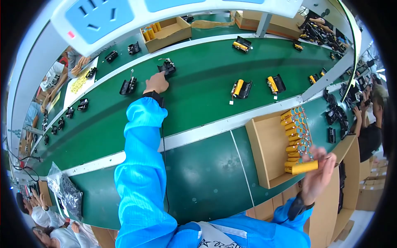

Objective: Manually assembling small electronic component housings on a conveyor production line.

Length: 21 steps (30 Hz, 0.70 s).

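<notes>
Out on the green conveyor belt [194, 91], my left hand [156, 83] has its fingers closed at the near edge of a black plastic housing [167, 67]; its fingertips are partly hidden. My right hand [317, 175], over the right side of an open cardboard box [264, 151], grips a yellow cylindrical battery [304, 167] lying sideways in its fingers. Rows of similar yellow batteries [295, 130] with thin red wires fill the box's right part. Left of my left hand lies another black housing [128, 86].
Black housings with yellow batteries [241, 89] sit farther right on the belt. A white power strip [99, 20] hangs across the top. A clear bag of dark parts [65, 192] stands at the lower left. Other people work at the left and right [370, 128]. A far box [167, 35] holds batteries.
</notes>
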Available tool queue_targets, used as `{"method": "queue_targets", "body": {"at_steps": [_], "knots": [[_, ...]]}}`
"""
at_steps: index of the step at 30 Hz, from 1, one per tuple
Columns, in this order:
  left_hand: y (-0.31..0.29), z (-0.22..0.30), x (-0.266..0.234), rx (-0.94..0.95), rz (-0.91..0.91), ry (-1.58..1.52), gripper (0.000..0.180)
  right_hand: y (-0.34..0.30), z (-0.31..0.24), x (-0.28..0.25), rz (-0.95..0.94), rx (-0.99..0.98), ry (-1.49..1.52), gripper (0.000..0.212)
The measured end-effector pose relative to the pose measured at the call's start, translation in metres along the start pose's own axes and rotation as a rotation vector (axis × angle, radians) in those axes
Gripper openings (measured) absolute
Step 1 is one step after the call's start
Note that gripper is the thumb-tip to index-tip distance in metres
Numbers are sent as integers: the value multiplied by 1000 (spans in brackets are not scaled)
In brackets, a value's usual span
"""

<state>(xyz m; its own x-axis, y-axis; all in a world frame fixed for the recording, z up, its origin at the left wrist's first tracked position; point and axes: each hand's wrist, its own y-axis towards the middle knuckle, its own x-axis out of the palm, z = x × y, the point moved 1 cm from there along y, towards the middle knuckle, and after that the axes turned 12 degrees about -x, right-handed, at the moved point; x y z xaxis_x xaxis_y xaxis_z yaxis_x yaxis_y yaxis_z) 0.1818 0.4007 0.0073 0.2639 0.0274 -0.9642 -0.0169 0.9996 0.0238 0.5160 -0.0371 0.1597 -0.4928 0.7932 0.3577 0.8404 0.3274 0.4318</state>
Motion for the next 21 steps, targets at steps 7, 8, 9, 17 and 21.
{"method": "queue_targets", "body": {"at_steps": [7,8,9,17,21], "knots": [[-41,15,-28,436,277,361,9,-88,21,0,-466,590,351,9],[-61,15,-38,439,262,367,9,-94,30,6,-510,613,302,9],[-86,19,-48,510,275,322,9,-99,38,11,-548,634,249,11],[-342,18,-93,627,-50,181,3,-137,71,41,-705,930,269,17],[-392,7,-67,586,-138,56,5,-163,75,46,-731,1001,340,17]]}}
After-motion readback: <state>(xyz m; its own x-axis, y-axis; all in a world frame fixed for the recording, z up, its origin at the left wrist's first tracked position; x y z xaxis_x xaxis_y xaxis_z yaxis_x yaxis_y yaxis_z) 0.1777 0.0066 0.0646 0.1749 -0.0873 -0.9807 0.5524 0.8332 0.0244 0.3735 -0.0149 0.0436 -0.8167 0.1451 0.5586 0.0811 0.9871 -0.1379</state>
